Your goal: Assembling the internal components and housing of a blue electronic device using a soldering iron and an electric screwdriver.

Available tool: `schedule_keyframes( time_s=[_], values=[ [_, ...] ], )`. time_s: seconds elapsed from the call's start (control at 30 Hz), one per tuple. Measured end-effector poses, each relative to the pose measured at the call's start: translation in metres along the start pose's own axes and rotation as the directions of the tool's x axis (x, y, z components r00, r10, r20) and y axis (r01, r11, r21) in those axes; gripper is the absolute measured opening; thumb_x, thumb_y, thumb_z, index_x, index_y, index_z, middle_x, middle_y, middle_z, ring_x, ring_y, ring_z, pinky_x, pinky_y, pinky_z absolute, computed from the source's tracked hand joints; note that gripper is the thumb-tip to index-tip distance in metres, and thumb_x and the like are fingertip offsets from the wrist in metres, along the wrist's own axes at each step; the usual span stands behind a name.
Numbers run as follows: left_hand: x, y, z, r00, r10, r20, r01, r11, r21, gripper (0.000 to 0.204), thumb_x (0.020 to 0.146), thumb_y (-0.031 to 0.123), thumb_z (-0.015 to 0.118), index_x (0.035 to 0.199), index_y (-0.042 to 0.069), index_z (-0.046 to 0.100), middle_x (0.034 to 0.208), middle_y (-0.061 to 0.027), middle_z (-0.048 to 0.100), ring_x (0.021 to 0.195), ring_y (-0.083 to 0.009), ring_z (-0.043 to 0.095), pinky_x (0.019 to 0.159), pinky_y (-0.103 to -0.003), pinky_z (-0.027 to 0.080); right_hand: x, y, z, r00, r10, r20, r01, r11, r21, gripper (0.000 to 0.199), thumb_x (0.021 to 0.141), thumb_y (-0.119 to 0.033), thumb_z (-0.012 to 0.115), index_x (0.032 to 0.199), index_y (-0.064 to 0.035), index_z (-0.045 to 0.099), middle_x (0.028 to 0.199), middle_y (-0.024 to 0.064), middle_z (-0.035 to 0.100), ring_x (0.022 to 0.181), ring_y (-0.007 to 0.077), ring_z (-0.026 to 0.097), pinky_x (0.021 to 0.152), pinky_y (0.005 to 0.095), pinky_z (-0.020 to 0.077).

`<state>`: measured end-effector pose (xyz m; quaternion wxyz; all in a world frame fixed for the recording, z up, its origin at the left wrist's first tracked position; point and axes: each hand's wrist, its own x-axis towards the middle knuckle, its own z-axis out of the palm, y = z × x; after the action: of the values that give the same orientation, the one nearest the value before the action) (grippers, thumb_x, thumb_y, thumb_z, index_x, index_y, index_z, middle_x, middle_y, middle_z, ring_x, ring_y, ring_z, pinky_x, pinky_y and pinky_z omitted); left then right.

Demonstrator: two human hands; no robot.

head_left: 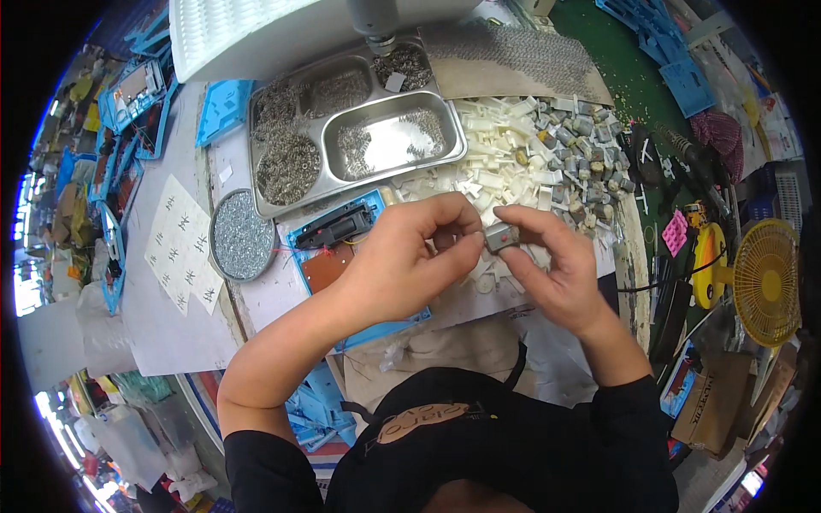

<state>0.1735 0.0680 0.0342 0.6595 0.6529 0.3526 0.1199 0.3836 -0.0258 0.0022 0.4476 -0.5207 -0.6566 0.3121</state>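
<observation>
A small grey boxy motor [501, 238] is pinched between the thumb and fingers of my right hand [560, 265]. My left hand [428, 256] is closed at the motor's left side, thumb against fingertips; whatever is between them is hidden. Under the hands and beyond them spreads a pile of white plastic parts [505, 162], with many grey motors [590, 154] at its right. Partly behind my left forearm lies an opened blue plastic housing [301, 256] holding a black part [333, 227] and a brown board [327, 269].
A steel compartment tray [457, 141] of small metal pieces stands at the back. Left of the housing are a round dish [244, 235] of tiny silvery pieces and a marked paper sheet [178, 244]. A yellow fan [767, 282] stands at the right. Bubble wrap [522, 64] lies behind the pile.
</observation>
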Motion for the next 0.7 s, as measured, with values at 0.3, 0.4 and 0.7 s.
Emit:
schedule_keyframes(
  time_s=[0.3, 0.4, 0.7],
  values=[
    [0.145, 0.007, -0.021, 0.946, 0.31, -0.09, -0.229, 0.839, 0.493, 0.032, 0.095, 0.03, 0.071, 0.098, -0.002, 0.074, 0.08, -0.0075, 0.071, 0.079, -0.0088, 0.064, 0.072, -0.029, 0.051, -0.027, 0.021, -0.022, 0.922, 0.302, -0.242, -0.114, 0.81, 0.576, 0.052, 0.09, 0.009, 0.069, 0.137, 0.0041, 0.05, 0.109, 0.0097, 0.068, 0.093, 0.0145, 0.067, 0.086, 0.028, 0.0553],
    [0.218, 0.006, -0.029, 0.842, 0.483, -0.241, -0.166, 0.657, 0.736, 0.022, 0.088, 0.024, 0.07, 0.1, 0.007, 0.077, 0.092, -0.0157, 0.075, 0.088, -0.0335, 0.072, 0.081, -0.043, 0.056, -0.029, 0.027, -0.03, 0.933, 0.268, -0.241, -0.098, 0.832, 0.546, 0.052, 0.089, 0.009, 0.07, 0.137, 0.0048, 0.051, 0.112, 0.0093, 0.068, 0.097, 0.0135, 0.066, 0.088, 0.0277, 0.0543],
    [0.257, -0.018, -0.03, 0.745, 0.652, -0.14, -0.169, 0.388, 0.906, 0.017, 0.088, 0.024, 0.07, 0.102, 0.017, 0.077, 0.101, -0.0072, 0.071, 0.093, -0.0323, 0.069, 0.081, -0.046, 0.056, -0.046, 0.031, -0.038, 0.908, 0.314, -0.277, -0.13, 0.841, 0.525, 0.054, 0.087, 0.009, 0.073, 0.137, 0.0042, 0.053, 0.122, 0.0093, 0.065, 0.103, 0.0126, 0.064, 0.092, 0.0274, 0.0524]
  ],
)
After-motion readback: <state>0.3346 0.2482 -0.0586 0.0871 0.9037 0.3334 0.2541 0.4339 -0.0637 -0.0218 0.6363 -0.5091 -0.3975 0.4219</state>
